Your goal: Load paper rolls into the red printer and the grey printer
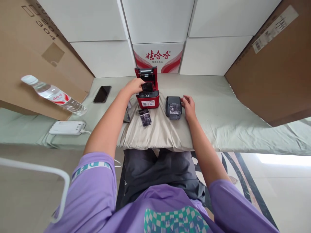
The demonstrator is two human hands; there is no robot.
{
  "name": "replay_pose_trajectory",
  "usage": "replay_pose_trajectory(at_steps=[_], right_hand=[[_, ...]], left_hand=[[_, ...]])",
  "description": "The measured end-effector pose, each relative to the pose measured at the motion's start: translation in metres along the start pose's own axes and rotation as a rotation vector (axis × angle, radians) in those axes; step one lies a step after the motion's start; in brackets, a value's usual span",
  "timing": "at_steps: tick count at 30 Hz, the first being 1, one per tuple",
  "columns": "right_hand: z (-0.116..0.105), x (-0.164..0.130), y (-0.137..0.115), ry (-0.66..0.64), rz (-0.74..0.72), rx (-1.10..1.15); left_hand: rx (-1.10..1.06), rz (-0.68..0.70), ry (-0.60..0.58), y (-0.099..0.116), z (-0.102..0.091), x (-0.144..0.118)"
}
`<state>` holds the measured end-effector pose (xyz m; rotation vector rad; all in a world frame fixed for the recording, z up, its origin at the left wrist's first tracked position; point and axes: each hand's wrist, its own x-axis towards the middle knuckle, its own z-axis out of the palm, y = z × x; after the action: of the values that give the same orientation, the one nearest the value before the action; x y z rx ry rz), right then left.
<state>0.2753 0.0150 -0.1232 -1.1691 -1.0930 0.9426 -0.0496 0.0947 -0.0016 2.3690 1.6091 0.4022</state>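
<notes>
A small red label printer (pixel 147 97) stands on a beige pillow (pixel 155 132) with its lid open. My left hand (pixel 134 86) reaches to it and grips a black roll (pixel 147 86) sitting in its open bay. My right hand (pixel 188 105) rests on the pillow, its fingers touching the right side of a dark grey printer (pixel 173 106) that has a wrapped pack on top. A black wrapped roll (pixel 145 116) lies on the pillow in front of the red printer.
A black phone (pixel 102 94) lies far left on the green sheet. A water bottle (pixel 54 94) leans on a cardboard box (pixel 36 55), a white power bank (pixel 67 127) below it. White boxes (pixel 157 19) line the back; another cardboard box (pixel 274 64) stands right.
</notes>
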Motion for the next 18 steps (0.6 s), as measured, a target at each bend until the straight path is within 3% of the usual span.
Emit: replay_pose_trajectory(at_steps=[4, 8, 13, 18], right_hand=[[-0.001, -0.001, -0.001, -0.012, 0.008, -0.013], [0.0, -0.001, 0.0, -0.009, -0.005, -0.028], [0.001, 0.0, 0.001, -0.01, -0.006, -0.039], [0.001, 0.001, 0.002, -0.008, -0.014, -0.038]], left_hand=[[0.365, -0.051, -0.213, 0.014, -0.005, 0.025], [0.485, -0.115, -0.253, 0.021, -0.003, 0.034], [0.231, 0.014, -0.192, 0.023, -0.03, 0.01], [-0.137, -0.033, -0.009, 0.032, -0.082, -0.057]])
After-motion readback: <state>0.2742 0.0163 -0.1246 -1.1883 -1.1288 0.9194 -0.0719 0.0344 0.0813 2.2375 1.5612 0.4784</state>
